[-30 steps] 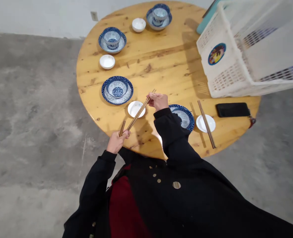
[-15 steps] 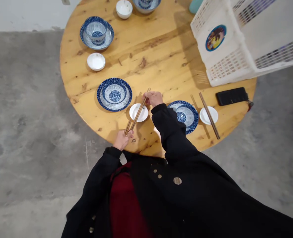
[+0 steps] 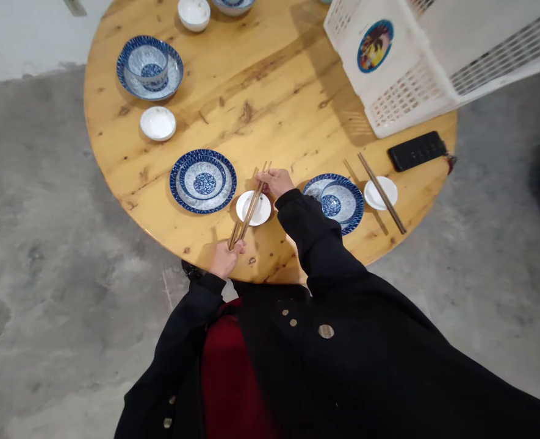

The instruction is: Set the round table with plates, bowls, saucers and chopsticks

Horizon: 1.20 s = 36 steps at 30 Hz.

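My right hand (image 3: 275,182) pinches the far end of a pair of brown chopsticks (image 3: 250,208), and my left hand (image 3: 224,258) is closed on their near end at the table's front edge. The chopsticks lie slanted across a small white saucer (image 3: 257,213). Left of the saucer sits a blue patterned plate with a bowl on it (image 3: 202,181). To the right of my right sleeve is another blue plate with a bowl (image 3: 336,201).
Another chopstick pair (image 3: 382,192) rests across a white saucer (image 3: 384,186) at the right of the round wooden table (image 3: 270,91). A black phone (image 3: 417,150) lies beside a white plastic crate (image 3: 416,55). A further plate setting (image 3: 149,66) and saucer (image 3: 158,123) stand at the far left.
The chopsticks have come down from a raised slant to lie over the white saucer. My view has shifted so that the table sits higher and further left.
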Available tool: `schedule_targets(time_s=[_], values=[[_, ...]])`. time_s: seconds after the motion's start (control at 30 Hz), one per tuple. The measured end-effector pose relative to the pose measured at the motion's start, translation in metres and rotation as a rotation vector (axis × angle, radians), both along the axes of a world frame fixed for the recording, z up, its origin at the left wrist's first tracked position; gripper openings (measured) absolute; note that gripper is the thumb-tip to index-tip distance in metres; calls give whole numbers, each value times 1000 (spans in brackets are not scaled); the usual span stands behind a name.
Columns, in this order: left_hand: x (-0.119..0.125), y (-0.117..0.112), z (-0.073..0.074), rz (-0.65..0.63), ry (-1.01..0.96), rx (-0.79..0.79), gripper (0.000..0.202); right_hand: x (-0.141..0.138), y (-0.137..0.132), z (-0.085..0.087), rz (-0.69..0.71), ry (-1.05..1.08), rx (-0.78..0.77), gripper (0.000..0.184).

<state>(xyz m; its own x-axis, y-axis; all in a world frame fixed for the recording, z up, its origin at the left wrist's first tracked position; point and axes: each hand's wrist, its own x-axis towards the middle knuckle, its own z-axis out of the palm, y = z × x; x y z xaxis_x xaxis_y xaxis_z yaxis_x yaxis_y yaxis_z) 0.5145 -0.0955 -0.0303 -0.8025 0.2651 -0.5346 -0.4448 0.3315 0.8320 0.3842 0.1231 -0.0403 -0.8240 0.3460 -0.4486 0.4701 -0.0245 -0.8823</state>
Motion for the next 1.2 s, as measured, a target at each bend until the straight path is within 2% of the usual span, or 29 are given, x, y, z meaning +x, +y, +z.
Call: schedule_targets(time_s=[0.13,0.33,0.67,1.2], values=[[-2,0,0,2,24,15,27,-1,0,0,11,-41,14,29],[-3,0,-3,-41,35,4,28,0,2,-3,-71,-87,30,29],[-3,2,-2,-47,24,-27,27,3,6,-5,-18,-49,-25,26],[-7,6,2,-59,7,-23,33,1,-2,7,-33,-117,3,23]])
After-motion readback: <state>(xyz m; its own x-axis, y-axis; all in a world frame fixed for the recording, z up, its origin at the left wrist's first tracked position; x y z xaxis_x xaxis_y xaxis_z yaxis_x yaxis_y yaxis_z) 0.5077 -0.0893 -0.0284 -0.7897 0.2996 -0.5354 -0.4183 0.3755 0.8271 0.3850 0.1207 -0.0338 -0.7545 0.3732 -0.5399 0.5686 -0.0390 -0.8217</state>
